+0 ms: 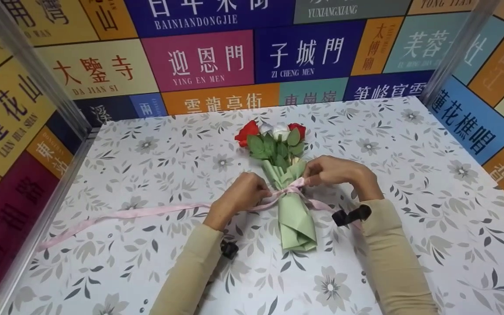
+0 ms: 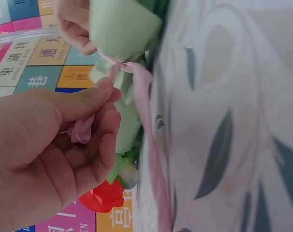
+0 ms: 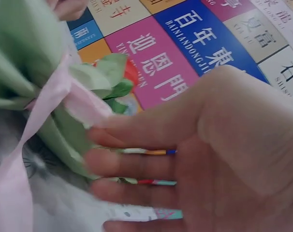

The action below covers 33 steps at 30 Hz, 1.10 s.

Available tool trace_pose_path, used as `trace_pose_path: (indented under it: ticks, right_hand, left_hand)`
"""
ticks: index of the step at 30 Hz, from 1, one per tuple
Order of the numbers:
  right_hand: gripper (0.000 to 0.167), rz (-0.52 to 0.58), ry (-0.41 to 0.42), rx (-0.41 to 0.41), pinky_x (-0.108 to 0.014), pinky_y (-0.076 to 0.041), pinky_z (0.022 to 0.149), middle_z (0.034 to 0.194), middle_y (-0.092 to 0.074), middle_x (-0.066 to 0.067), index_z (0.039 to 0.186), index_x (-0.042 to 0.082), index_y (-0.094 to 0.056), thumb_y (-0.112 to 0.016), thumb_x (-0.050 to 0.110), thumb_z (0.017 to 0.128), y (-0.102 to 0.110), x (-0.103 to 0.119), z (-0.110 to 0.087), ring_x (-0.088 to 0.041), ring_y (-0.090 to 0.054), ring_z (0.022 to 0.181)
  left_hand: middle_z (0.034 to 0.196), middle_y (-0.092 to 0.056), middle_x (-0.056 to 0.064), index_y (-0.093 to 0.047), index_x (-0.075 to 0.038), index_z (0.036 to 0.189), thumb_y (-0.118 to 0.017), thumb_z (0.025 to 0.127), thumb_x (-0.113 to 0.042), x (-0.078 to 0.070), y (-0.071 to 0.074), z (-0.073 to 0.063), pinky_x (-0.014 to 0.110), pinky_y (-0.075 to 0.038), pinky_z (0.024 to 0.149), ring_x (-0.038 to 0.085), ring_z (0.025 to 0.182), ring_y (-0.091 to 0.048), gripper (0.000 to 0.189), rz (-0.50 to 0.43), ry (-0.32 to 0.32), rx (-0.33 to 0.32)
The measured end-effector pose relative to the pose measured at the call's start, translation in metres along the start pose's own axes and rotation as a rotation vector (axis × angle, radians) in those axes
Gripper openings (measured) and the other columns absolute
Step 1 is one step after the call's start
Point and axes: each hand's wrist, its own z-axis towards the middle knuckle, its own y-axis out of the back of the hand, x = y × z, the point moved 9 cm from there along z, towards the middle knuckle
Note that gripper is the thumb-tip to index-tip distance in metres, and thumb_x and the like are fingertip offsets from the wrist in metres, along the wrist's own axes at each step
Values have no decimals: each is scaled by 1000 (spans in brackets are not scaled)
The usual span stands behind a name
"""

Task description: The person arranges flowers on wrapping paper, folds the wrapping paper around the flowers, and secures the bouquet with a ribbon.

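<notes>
A bouquet of red and white roses [image 1: 279, 131] lies on the table, its stems wrapped in light green paper [image 1: 296, 221]. A pink ribbon [image 1: 147, 213] goes round the narrow waist of the wrap and crosses itself at the front. My left hand [image 1: 246, 192] pinches the ribbon just left of this crossing; in the left wrist view a bunched bit of ribbon [image 2: 82, 129] shows inside the curled fingers. On the other side, my right hand [image 1: 333, 170] pinches a ribbon loop [image 3: 88, 106] between thumb and forefinger, close to the paper.
One long ribbon tail trails left across the table, and another runs right beneath the right wrist. A white cloth with grey leaves and flowers [image 1: 330, 284] covers the table. Behind stands a wall of coloured panels with Chinese lettering [image 1: 199, 61]. Both wrists wear black straps.
</notes>
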Motion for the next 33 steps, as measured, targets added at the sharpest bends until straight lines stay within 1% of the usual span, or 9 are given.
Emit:
trace_pose_path:
  ticks: [3,5,7,10,12,16,21,26,33]
  right_hand:
    - [27,-43,17,2,-37,-53,84,109,-71,-12,110,8,-70,-67,28,93,-2,4,1,-23,-66,96]
    - [28,-59,31,-25,-39,-53,87,108,-72,-12,109,8,-71,-73,30,90,-2,7,5,-25,-67,98]
    - [25,-60,51,-55,-38,-54,85,103,-74,-12,104,8,-73,-77,26,87,-2,11,9,-23,-68,94]
    - [16,-50,80,-92,-31,-52,76,92,-75,-8,94,9,-76,-78,23,87,-2,14,13,-15,-65,82]
    - [10,-38,89,-107,-27,-49,69,82,-74,-5,87,9,-75,-76,19,88,-2,15,14,-11,-60,73]
    - [12,-22,108,-105,-24,-42,60,70,-65,1,78,6,-71,-72,12,88,-1,13,12,-7,-51,63]
    - [12,-38,124,-55,-24,-41,61,71,-62,-1,77,5,-69,-70,9,88,-5,10,10,-8,-49,63]
    - [12,-69,134,-3,-24,-42,62,73,-64,-3,77,6,-69,-70,10,88,-14,5,12,-8,-50,65]
    - [14,-85,135,2,-25,-40,62,72,-63,-2,77,7,-68,-71,12,90,-15,3,12,-9,-48,64]
  left_hand:
    - [83,-77,9,-80,-4,87,-73,90,-11,1,0,1,30,-55,70,20,78,-70,11,5,11,-3]
    - [80,-76,9,-80,-3,86,-72,91,-12,2,1,2,26,-51,65,16,71,-65,13,1,19,-4]
    - [77,-75,10,-80,-3,86,-72,92,-13,2,2,2,23,-45,60,13,65,-58,14,0,25,-2]
    - [74,-74,11,-79,-1,86,-71,93,-14,2,2,1,21,-39,56,10,60,-51,17,-6,40,20]
    - [75,-74,11,-79,-1,86,-70,93,-15,2,1,0,20,-38,56,10,60,-50,18,-5,49,44]
    - [75,-71,10,-77,1,86,-69,94,-14,1,-1,-2,20,-38,56,11,60,-50,18,-8,49,96]
    - [71,-65,4,-75,1,82,-68,94,-13,5,-1,-6,21,-38,55,12,59,-49,19,-6,19,118]
    - [66,-58,-5,-76,-3,80,-67,93,-14,15,-6,-10,21,-39,55,10,59,-49,19,5,37,167]
    - [66,-59,-4,-75,-4,78,-67,92,-15,19,-4,-13,23,-39,58,12,62,-50,19,17,49,172]
